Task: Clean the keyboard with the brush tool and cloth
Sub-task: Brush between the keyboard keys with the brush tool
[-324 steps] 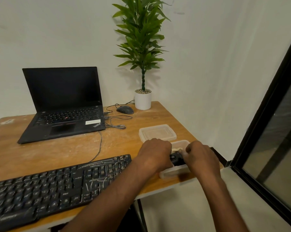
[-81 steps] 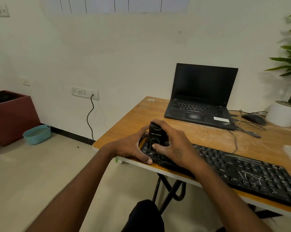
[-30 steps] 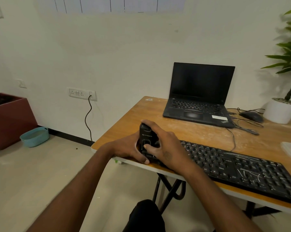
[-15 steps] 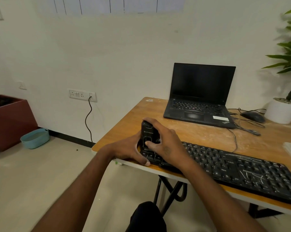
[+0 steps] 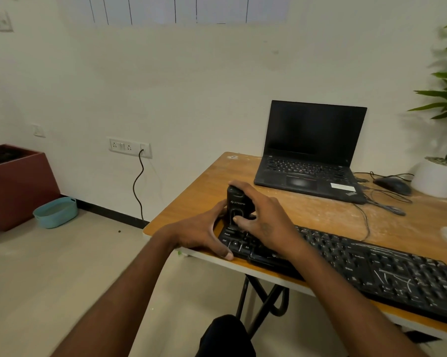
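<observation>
- Head view: brush tool (image 5: 236, 206), a black upright block with pale lettering on its near face, stands on the left end of the keyboard (image 5: 345, 261); bristles hidden.
- Right hand (image 5: 262, 219) wraps the tool from the right, fingers curled over its top and far side, thumb pressed on the near face.
- Left hand (image 5: 204, 234) cups the keyboard's left end, fingers loosely spread, thumb on the near edge.
- Keyboard: black, pale streaks on keys, along the near edge of the wooden table (image 5: 307, 215).
- Open laptop (image 5: 311, 150) sits far right.
</observation>
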The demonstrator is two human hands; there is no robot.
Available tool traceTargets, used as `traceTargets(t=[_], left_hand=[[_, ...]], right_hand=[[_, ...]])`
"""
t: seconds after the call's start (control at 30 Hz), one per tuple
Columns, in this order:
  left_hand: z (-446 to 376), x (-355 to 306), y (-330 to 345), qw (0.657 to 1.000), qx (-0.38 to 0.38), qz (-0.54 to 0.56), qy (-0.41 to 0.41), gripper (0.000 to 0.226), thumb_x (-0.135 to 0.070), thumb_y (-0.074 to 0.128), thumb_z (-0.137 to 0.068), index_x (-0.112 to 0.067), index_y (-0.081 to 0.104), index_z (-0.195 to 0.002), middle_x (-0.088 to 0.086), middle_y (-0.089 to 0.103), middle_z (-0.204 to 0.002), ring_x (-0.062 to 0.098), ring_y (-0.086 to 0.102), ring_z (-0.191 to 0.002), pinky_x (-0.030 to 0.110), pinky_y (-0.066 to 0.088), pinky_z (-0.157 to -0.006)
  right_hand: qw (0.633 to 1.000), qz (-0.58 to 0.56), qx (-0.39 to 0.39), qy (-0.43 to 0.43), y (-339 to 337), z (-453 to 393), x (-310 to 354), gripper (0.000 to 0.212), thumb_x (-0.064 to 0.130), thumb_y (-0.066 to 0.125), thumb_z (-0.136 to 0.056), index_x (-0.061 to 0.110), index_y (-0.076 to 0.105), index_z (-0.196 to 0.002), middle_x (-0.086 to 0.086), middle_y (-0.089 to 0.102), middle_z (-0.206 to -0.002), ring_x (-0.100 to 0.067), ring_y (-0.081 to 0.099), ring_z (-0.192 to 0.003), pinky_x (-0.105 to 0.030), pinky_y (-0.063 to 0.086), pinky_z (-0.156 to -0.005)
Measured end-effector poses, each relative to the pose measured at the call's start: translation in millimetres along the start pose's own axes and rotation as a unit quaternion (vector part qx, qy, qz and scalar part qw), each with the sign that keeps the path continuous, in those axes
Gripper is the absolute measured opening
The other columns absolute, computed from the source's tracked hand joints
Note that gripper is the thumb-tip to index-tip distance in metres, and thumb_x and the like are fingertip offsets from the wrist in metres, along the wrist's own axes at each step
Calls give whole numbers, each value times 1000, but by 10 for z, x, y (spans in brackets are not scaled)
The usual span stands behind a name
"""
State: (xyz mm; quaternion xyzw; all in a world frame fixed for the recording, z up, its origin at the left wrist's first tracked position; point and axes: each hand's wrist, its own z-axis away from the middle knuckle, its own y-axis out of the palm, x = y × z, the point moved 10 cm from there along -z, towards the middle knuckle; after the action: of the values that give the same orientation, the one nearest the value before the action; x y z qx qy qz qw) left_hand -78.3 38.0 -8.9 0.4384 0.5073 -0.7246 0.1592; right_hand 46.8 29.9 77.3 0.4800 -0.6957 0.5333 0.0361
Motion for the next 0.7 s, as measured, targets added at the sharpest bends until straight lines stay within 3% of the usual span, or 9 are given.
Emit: traceTargets(t=[0.17, 0.43, 0.6, 0.7], left_hand=[[-18, 71, -14, 1000, 4, 1, -13, 136, -17, 96, -75, -43, -2, -166, -12, 31, -162, 14, 45, -141, 22, 45, -109], [-5, 13, 2, 1000, 6, 7, -5, 132, -22, 97, -72, -46, 5, -164, -11, 38, -157, 11, 51, -138, 33, 49, -113], [-26, 82, -8, 1000, 9, 3, -19, 135, -16, 94, -76, -42, -3, -166, -16, 32, -155, 10, 45, -137, 17, 46, -104], [-21, 76, 1, 1000, 9, 5, -14, 135, -16, 96, -74, -44, 0, -165, -17, 35, -155, 11, 48, -138, 23, 48, -109]], right_hand=[[1000, 11, -13, 23, -243, 94, -257, 79, 20, 77, -86, 49, 34, -147, 2, 65, -123, -10, 64, -103, -30, 62, -79], [1000, -23, -8, 7, 20, -159, -160, 77, 19, 75, -87, 46, 34, -147, 1, 65, -123, -9, 62, -103, -24, 55, -81], [1000, 3, -4, 29, -221, -66, -383, 77, 20, 77, -86, 43, 36, -147, 3, 62, -123, -9, 61, -104, -12, 47, -70], [1000, -3, -15, 25, -130, -158, -334, 77, 20, 76, -86, 41, 36, -148, 0, 62, -125, -13, 61, -108, -13, 46, -72]])
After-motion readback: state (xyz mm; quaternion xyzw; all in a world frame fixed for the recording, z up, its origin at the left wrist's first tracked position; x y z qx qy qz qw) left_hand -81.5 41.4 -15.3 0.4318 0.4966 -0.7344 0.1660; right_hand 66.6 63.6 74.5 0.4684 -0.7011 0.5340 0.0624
